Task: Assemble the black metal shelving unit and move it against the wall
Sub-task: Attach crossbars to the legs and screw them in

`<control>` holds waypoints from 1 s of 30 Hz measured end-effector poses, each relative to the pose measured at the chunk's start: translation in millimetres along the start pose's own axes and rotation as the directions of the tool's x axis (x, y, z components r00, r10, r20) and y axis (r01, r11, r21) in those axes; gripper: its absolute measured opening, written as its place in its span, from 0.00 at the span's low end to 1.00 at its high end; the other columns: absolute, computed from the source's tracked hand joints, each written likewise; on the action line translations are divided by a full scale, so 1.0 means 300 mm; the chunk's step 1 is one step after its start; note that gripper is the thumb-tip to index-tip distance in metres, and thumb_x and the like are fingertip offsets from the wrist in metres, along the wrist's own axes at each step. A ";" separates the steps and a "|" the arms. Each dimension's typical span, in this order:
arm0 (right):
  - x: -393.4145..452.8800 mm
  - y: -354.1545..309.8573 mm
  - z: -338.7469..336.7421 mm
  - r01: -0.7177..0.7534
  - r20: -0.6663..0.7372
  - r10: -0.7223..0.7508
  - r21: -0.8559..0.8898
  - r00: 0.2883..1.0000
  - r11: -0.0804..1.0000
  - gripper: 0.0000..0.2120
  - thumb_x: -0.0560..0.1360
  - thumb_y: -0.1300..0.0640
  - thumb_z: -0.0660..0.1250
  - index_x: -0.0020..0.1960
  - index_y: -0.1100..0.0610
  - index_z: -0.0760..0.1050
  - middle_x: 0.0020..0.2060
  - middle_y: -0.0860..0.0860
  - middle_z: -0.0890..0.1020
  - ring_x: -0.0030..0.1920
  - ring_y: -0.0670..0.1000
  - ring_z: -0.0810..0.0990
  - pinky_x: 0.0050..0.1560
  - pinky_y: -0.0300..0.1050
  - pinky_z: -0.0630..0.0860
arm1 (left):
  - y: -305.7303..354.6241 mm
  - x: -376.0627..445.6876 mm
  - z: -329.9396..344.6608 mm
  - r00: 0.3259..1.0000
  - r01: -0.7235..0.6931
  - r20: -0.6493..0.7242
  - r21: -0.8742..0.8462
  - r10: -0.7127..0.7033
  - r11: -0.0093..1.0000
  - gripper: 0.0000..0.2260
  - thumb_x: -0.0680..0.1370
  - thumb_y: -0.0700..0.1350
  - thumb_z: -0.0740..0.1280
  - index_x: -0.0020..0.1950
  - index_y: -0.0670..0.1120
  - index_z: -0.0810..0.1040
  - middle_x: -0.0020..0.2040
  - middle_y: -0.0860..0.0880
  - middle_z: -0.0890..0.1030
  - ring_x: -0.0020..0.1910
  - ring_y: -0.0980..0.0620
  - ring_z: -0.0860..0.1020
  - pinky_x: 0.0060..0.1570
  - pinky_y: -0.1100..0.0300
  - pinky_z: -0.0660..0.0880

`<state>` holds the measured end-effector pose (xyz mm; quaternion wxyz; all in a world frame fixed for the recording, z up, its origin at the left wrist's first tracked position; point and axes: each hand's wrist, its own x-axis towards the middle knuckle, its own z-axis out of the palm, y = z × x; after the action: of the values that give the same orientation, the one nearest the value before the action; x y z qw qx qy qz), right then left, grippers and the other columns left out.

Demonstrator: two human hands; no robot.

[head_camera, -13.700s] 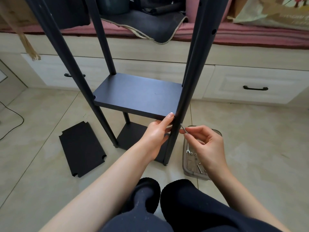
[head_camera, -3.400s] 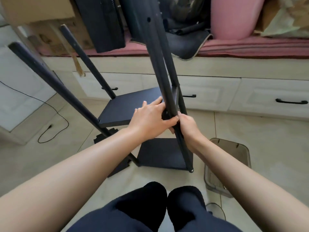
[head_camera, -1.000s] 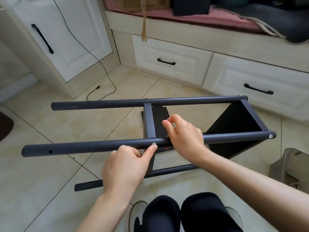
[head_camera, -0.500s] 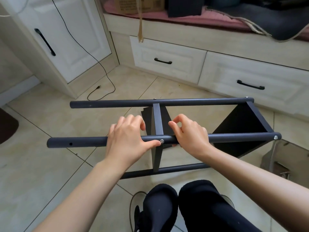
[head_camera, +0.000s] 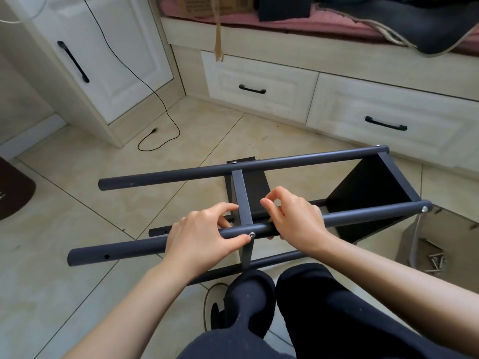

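My knees (head_camera: 298,314) are nearest, over beige floor tiles (head_camera: 77,294). Just beyond them the shelf frame (head_camera: 298,161) lies on its side; my left hand (head_camera: 199,242) grips its near pole (head_camera: 363,217), thumb by a screw (head_camera: 251,235), and my right hand (head_camera: 295,216) curls over it beside the crossbar. A parts tray (head_camera: 440,244) sits right of that hand. Past both, white drawers (head_camera: 259,89) and a cord (head_camera: 166,112).

shelving unit (head_camera: 298,161) on floor (head_camera: 77,182) (sideways), tray (head_camera: 440,244) right
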<state>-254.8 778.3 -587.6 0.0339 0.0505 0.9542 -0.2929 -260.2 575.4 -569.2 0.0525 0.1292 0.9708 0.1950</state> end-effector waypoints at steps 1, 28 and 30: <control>-0.007 0.001 0.002 -0.001 0.004 0.001 0.001 1.000 1.000 0.09 0.83 0.41 0.53 0.51 0.44 0.66 0.28 0.44 0.81 0.37 0.47 0.81 0.48 0.48 0.74 | 0.001 -0.013 0.005 1.000 -0.003 -0.013 0.008 0.003 1.000 0.29 0.68 0.73 0.67 0.67 0.68 0.73 0.44 0.66 0.81 0.50 0.57 0.81 0.43 0.59 0.69; -0.064 -0.009 0.018 -0.048 0.124 0.046 0.012 0.991 0.999 0.10 0.82 0.42 0.55 0.47 0.46 0.68 0.29 0.43 0.83 0.30 0.43 0.81 0.49 0.47 0.76 | -0.048 -0.074 0.035 1.000 0.019 0.010 -0.048 -0.018 0.999 0.25 0.65 0.74 0.68 0.62 0.75 0.75 0.45 0.66 0.84 0.51 0.59 0.80 0.43 0.59 0.69; -0.046 -0.008 0.019 -0.043 0.115 0.041 0.009 0.993 0.999 0.10 0.82 0.42 0.54 0.48 0.46 0.68 0.29 0.42 0.83 0.32 0.43 0.81 0.50 0.47 0.76 | -0.049 -0.052 0.031 1.000 0.019 0.012 -0.062 -0.018 0.998 0.25 0.65 0.74 0.68 0.62 0.74 0.75 0.45 0.66 0.84 0.50 0.60 0.80 0.43 0.60 0.69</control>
<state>-241.3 772.0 -589.7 0.0944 0.0539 0.9478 -0.2998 -247.3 561.4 -582.7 0.0639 0.1195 0.9651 0.2239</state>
